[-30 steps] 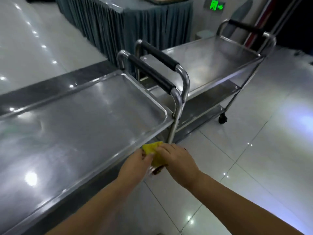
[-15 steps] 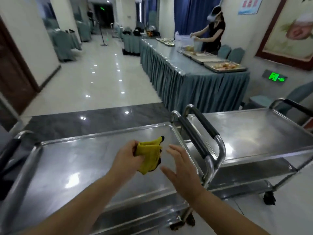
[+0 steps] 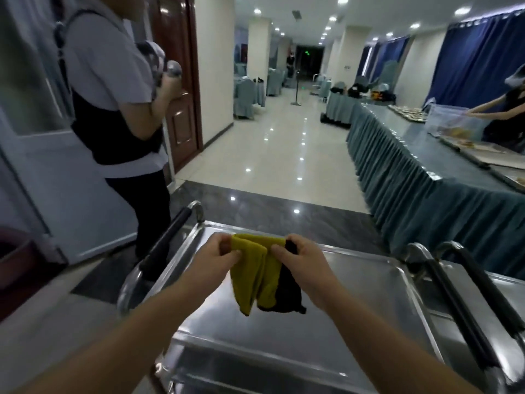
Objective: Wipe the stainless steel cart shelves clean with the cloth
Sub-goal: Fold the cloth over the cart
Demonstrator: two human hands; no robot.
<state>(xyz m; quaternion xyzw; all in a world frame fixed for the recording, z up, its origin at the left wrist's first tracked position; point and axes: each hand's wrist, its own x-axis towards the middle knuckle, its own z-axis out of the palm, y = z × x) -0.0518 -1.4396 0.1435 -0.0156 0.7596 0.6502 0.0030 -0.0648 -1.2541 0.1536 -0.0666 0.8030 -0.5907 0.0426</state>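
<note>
Right hand [image 3: 302, 260] has joined left hand [image 3: 218, 255]; both pinch our cloth [image 3: 255, 275], hanging directly above the top shelf [image 3: 355, 282].

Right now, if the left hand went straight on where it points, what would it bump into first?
Likely the right hand, just across the yellow cloth both hands pinch. The left hand points forward and right; depth is unclear, so it might slip past.
</note>
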